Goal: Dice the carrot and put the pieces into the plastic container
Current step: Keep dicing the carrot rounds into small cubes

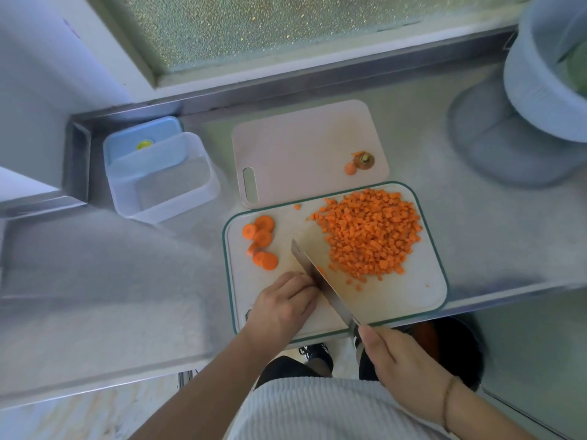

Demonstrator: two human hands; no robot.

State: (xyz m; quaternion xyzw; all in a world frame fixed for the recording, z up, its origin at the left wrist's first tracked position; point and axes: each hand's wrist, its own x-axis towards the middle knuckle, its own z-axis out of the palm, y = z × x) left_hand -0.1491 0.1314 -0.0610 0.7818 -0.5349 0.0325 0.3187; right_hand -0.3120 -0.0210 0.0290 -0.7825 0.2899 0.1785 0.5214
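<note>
Right hand [392, 354] is gripping the knife [320, 277], blade running near-right to far-left. Left hand [282, 301], fingers curled, is pressing just left of it; anything underneath is hidden. Carrot rounds [262, 241] are lying just beyond that hand, dice [370, 233] are piling right, and the container [165, 179] is sitting far-left, empty.

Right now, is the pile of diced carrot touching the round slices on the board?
Apart. The head view shows bare board and the knife blade between the diced pile and the round slices.
</note>
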